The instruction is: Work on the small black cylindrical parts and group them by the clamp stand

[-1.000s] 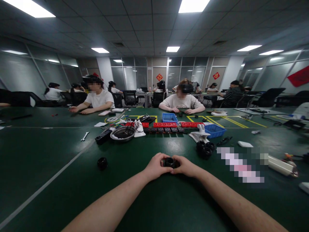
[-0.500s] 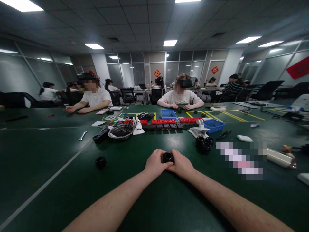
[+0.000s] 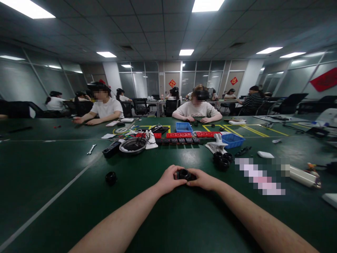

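A black ring-shaped part (image 3: 183, 173) with a round opening on top is held between my two hands, low over the green table (image 3: 168, 218). My left hand (image 3: 170, 180) is closed round its left side, thumb in front. On its right side my right hand (image 3: 202, 179) is closed, thumb and fingers gripping the same black part. Another black round part (image 3: 111, 178) stands alone at the left. Several similar black parts (image 3: 222, 160) are grouped beyond my right hand, by a white clamp stand (image 3: 217, 143).
A metal bowl (image 3: 133, 145), a black box (image 3: 111, 149) and red-and-black power strips (image 3: 179, 140) lie across the middle. Blue trays (image 3: 232, 141) stand behind. A wrench (image 3: 91, 149) is at left, a white cylinder (image 3: 302, 175) at right. Two people sit opposite.
My right hand has shifted slightly rightward and lower on the black part, showing more of the part's right side. My left hand still holds it. The view has tilted up slightly.
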### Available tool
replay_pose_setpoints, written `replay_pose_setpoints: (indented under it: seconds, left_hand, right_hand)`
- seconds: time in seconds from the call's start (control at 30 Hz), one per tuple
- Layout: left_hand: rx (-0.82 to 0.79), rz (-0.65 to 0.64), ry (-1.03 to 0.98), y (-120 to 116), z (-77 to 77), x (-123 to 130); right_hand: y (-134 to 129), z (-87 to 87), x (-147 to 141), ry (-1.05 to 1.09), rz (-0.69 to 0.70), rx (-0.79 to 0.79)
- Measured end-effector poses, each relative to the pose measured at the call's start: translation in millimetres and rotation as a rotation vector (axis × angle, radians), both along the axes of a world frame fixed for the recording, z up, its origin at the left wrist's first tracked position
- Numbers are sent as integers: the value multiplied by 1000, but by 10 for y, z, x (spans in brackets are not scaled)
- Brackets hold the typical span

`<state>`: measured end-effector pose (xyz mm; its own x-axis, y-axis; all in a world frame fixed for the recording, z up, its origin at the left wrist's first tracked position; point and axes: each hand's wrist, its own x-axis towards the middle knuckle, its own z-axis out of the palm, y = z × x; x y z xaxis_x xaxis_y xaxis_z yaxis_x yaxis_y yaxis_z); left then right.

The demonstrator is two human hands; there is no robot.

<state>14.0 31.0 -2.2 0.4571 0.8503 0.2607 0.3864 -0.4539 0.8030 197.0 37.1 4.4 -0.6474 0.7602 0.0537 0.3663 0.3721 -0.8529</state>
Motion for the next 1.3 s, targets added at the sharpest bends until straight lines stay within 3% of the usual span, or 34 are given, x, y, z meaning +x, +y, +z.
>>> replay_pose_setpoints:
  seconds: [0.3, 0.7, 0.87, 0.93, 1.03, 1.2, 1.3]
  left_hand:
    - [-12, 5, 19, 10, 1, 1]
    - [47, 309, 83, -75, -27, 106]
    - [58, 191, 83, -50, 9, 64]
    - [46, 107, 84, -39, 24, 39]
    - [48, 40, 72, -28, 38, 18]
    - [45, 14, 53, -38, 62, 19]
    - [50, 11, 59, -46, 72, 16]
  right_hand:
    - [19, -24, 4, -46, -27, 4]
    - [-58, -209, -246, -393, -498, 339]
    - [-111, -168, -258, -419, -517, 390]
    - [-121, -139, -219, -352, -486, 401]
    - [-109, -81, -138, -191, -311, 344]
    - [-37, 23, -12, -7, 0, 20]
    - [-6, 45, 26, -9, 22, -74]
